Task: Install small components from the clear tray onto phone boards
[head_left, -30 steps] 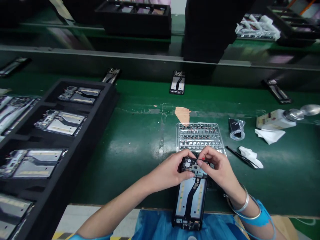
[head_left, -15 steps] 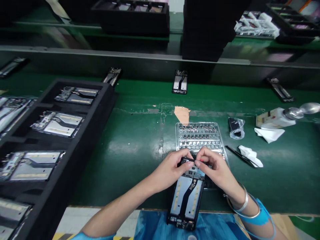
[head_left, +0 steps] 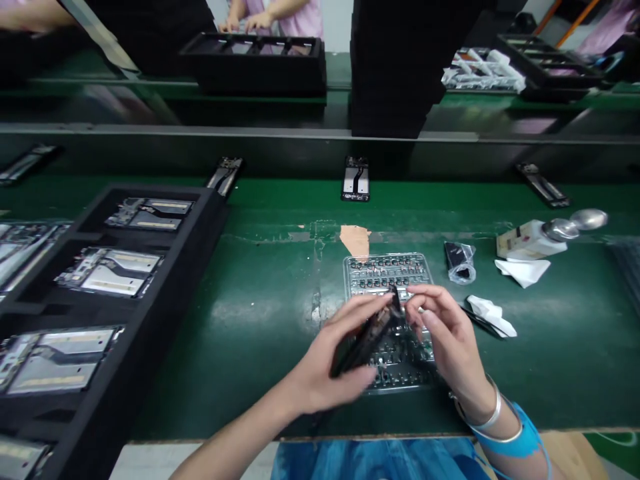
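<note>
My left hand [head_left: 323, 360] is closed around an opened phone body [head_left: 364, 341], fingers along one side and thumb on the other. The phone is tilted up on its edge and blurred, so its inner face barely shows. Close to its top end is my right hand [head_left: 450, 333], with loosely bent fingers and the thumb apart; I see nothing held in it. Beneath both hands lies a clear plastic tray [head_left: 427, 270] with rows of small dark parts, partly covered by the phone and fingers.
A black foam tray [head_left: 165, 320] of opened phones stands at left. More phone bodies, such as one phone [head_left: 356, 180], lie along the back. At right are a pump bottle [head_left: 530, 240], a bagged dark piece [head_left: 460, 261], white wipes [head_left: 523, 272] and dark tweezers [head_left: 483, 321]. A co-worker's hands [head_left: 250, 23] show behind.
The phone has turned from lying face-up to standing on its edge in my left hand. My right hand has come away from its top end. The view has tilted up slightly.
</note>
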`<state>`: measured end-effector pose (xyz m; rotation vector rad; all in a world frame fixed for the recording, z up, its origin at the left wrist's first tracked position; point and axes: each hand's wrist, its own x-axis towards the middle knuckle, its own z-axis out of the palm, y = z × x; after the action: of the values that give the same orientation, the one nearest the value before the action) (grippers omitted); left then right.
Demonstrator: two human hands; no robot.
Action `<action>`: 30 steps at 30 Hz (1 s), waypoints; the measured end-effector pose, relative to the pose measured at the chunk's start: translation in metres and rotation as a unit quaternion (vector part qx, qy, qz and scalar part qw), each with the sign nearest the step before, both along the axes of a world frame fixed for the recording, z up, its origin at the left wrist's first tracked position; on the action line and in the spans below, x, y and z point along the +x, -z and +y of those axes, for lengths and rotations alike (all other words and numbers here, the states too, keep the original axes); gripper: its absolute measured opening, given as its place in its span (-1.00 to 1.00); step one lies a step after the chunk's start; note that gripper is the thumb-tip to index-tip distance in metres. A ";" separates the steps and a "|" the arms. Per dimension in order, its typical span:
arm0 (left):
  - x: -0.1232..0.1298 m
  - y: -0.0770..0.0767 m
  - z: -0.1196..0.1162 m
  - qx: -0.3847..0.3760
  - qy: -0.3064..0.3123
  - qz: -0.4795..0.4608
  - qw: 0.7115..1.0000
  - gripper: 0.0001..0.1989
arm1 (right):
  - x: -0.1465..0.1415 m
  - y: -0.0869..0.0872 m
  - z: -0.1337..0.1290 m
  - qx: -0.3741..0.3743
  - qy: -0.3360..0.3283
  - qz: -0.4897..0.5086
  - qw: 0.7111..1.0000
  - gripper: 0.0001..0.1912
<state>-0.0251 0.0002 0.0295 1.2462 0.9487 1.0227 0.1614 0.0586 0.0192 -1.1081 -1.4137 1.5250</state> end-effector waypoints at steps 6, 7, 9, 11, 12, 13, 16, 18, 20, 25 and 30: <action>0.005 0.025 0.009 -0.296 0.161 -0.404 0.850 -0.24 | 0.003 0.002 -0.008 0.002 -0.020 -0.059 0.998 -0.83; 0.007 0.029 0.009 -0.303 0.167 -0.425 0.837 -0.25 | 0.003 0.002 -0.009 -0.005 -0.021 -0.053 0.998 -0.83; 0.010 0.035 0.008 -0.304 0.185 -0.456 0.816 -0.25 | 0.003 0.001 -0.009 -0.017 -0.024 -0.038 0.999 -0.82; 0.011 0.038 0.007 -0.301 0.194 -0.475 0.804 -0.25 | 0.003 0.001 -0.009 -0.024 -0.028 -0.028 0.999 -0.82; 0.011 0.039 0.007 -0.299 0.194 -0.480 0.802 -0.25 | 0.003 0.001 -0.009 -0.027 -0.028 -0.025 0.999 -0.83; 0.011 0.039 0.007 -0.298 0.194 -0.483 0.801 -0.25 | 0.003 0.002 -0.009 -0.030 -0.029 -0.023 0.999 -0.83; 0.010 0.039 0.007 -0.295 0.189 -0.486 0.800 -0.25 | 0.003 0.002 -0.009 -0.041 -0.031 -0.021 0.998 -0.83; 0.009 0.038 0.007 -0.295 0.187 -0.486 0.801 -0.24 | 0.003 0.002 -0.009 -0.042 -0.028 -0.024 0.998 -0.83; 0.009 0.037 0.007 -0.297 0.184 -0.484 0.802 -0.24 | 0.002 0.002 -0.008 -0.036 -0.024 -0.034 0.999 -0.81; 0.015 0.037 0.006 -0.312 0.179 -0.469 0.807 -0.28 | -0.001 -0.001 -0.008 -0.002 -0.005 -0.097 0.995 -0.74; 0.022 0.041 0.003 -0.354 0.186 -0.472 0.786 -0.28 | -0.003 0.002 -0.011 0.000 0.011 -0.089 0.996 -0.65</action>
<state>-0.0030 0.0029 -0.0116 0.1629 0.1985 0.7050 0.1579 0.0471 0.0170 -1.2817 -1.5155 1.4388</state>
